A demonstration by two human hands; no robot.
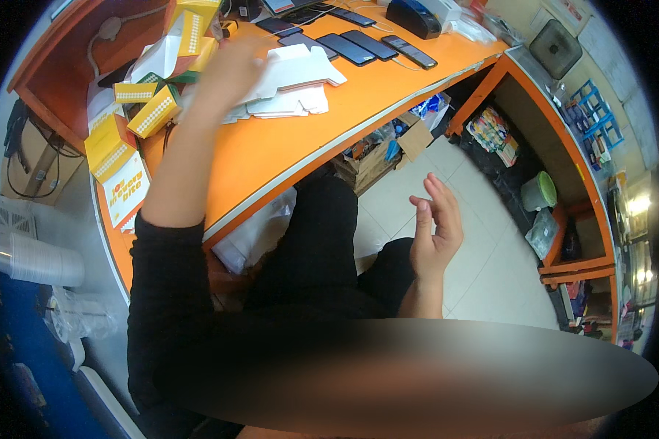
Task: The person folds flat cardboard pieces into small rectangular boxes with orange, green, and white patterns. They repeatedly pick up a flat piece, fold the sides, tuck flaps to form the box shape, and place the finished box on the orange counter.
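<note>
My left hand (234, 69) reaches over the orange desk, between a heap of yellow and white small cartons (154, 111) and a stack of flat white carton blanks (296, 69). Motion smears its fingers, so whether it grips anything cannot be made out. My right hand (438, 233) is raised off the desk, above the tiled floor, with its fingers stretched apart from the thumb and nothing in it. On the desk's left edge lies a flat yellow and white carton (127, 194), close to my left forearm.
Several phones (346, 49) lie along the desk (271, 154), with a dark blue device (414, 18) behind them. Underneath stands an open cardboard box (377, 157) of odds and ends. To the right are an orange shelf unit (578, 271) and a green bin (539, 192). Stacked plastic cups (36, 260) stand left.
</note>
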